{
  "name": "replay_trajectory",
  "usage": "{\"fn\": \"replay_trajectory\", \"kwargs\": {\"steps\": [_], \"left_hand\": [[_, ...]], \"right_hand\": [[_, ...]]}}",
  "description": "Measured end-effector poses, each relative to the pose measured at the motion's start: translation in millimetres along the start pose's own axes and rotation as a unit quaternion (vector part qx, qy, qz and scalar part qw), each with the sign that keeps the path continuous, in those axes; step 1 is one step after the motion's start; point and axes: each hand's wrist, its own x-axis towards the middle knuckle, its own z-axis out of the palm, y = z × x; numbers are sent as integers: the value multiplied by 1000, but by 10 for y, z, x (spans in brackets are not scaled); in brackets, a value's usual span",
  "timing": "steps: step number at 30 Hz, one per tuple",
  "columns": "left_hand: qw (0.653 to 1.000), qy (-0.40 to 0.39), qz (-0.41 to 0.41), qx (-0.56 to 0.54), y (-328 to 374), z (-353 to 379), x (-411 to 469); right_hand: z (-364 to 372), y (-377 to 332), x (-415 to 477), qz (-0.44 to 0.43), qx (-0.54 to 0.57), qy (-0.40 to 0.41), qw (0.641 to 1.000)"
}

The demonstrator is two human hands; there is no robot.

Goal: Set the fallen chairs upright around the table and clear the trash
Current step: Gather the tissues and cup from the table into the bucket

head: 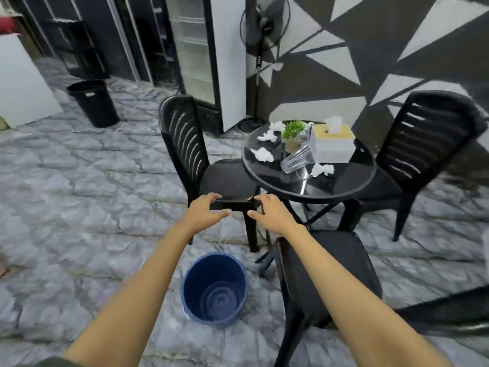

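Observation:
A black slatted chair [185, 144] stands upright left of the round black glass table [309, 190]. My left hand [209, 210] and my right hand [270, 213] are at the front edge of its seat, fingers spread above the edge and thumbs below it. A second chair [428, 144] stands upright right of the table. A third chair [330, 274] is near me, under my right arm. Crumpled white tissues [262, 154] [321, 169] and a clear plastic cup [296, 160] lying on its side are on the table.
A tissue box [332, 147] and a small potted plant [292, 133] share the table. An empty blue bucket [214, 287] stands on the floor below my arms. A black bin [92, 102] is far left; a standing fan [262, 49] and a glass-door fridge [195, 49] are behind.

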Motion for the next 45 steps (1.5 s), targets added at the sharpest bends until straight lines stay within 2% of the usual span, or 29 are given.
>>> {"fn": "replay_trajectory", "kwargs": {"steps": [6,13,21,28,31,34,37,42,45], "left_hand": [[996,-63,70,1,344,272,809],[994,-76,78,14,471,435,1912],[995,-60,76,28,547,669,3324],[994,-38,86,54,560,1093,4155],[984,-37,107,135,532,1248,4391],[971,-84,114,190,448,1331,4546],[977,-109,100,152,325,1354,4537],[994,-39,88,61,282,1260,4294],[997,-41,59,5,265,1095,4096]], "right_hand": [[-263,518,314,85,4,57,995],[-497,957,1079,160,91,129,974],[-589,1395,2332,234,182,203,933],[-512,1611,2989,316,166,315,879],[-489,1661,3138,350,171,314,866],[-480,1694,3205,369,198,297,858],[-442,1713,3203,369,270,302,836],[-374,1660,3137,372,345,331,796],[-284,1529,2998,351,402,357,766]]}}
